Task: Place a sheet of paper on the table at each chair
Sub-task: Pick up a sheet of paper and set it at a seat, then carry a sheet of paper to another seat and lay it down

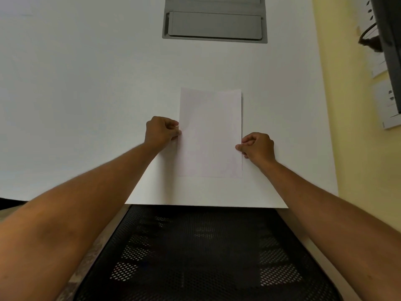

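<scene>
A blank white sheet of paper [211, 135] lies in portrait position on the white table [86, 94], a little back from the near edge. My left hand [160, 132] pinches the sheet's left edge at mid-height. My right hand [258, 147] pinches its right edge slightly lower. The black mesh back of a chair [201, 255] stands directly below the sheet, pushed against the table edge, between my forearms.
A grey cable-box lid [214, 23] is set into the table surface at the back centre. A yellow wall [351, 127] runs along the right side, with white sockets [388, 105] and a dark screen edge [390, 51] at the upper right.
</scene>
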`<action>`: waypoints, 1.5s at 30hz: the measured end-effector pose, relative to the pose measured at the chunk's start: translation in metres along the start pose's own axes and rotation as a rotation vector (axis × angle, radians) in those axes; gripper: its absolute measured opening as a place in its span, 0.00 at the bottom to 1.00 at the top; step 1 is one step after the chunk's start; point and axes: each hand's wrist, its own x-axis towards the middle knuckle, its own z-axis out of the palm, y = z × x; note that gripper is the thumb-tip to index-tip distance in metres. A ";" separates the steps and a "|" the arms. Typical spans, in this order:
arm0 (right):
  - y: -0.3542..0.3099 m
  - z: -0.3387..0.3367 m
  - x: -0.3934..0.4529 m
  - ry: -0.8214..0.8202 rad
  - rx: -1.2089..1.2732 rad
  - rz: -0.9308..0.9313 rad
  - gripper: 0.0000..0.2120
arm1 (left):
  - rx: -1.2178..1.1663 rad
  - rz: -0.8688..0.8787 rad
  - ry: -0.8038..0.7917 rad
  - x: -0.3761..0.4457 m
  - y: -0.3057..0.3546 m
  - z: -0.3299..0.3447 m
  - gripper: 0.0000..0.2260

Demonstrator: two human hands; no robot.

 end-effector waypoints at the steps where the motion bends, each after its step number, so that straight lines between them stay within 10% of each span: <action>1: 0.002 0.001 0.000 0.005 -0.006 -0.015 0.12 | 0.018 0.010 0.009 0.000 0.000 0.000 0.13; 9: 0.008 0.007 -0.002 0.042 -0.026 -0.073 0.11 | 0.117 0.061 0.002 -0.002 -0.008 -0.008 0.14; 21: 0.029 -0.002 -0.015 -0.053 -0.325 -0.405 0.29 | 0.924 0.677 -0.247 -0.016 -0.033 -0.022 0.41; 45: 0.030 0.003 -0.013 -0.088 -0.444 -0.462 0.31 | 0.925 0.669 -0.255 -0.015 -0.036 -0.023 0.42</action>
